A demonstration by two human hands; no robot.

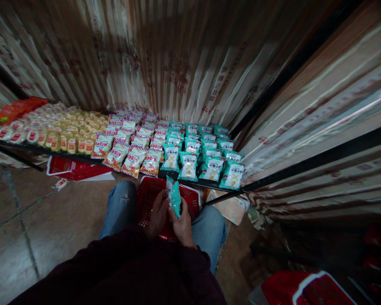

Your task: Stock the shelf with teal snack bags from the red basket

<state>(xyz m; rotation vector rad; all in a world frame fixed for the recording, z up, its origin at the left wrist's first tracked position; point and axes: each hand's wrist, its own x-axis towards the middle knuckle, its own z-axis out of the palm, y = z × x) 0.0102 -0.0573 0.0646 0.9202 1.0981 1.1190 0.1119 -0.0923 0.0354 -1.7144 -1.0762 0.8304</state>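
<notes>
A teal snack packet (pixel 174 196) stands upright between both my hands, above a red plastic basket (pixel 149 191) that rests on my lap. My left hand (pixel 158 214) grips the packet's left side with curled fingers. My right hand (pixel 182 224) holds its lower right side from below. Just beyond the basket, a low black shelf (pixel 28 147) carries rows of more teal packets (pixel 209 156), red-and-white striped packets (pixel 133 142) and small yellow packets (pixel 66 129).
Another red basket (pixel 71 168) lies on the tiled floor under the shelf at the left, with a loose small packet (pixel 61 183) beside it. Striped plastic-wrapped cartons (pixel 178 59) wall in the back and right. A red object (pixel 305 288) sits at the lower right.
</notes>
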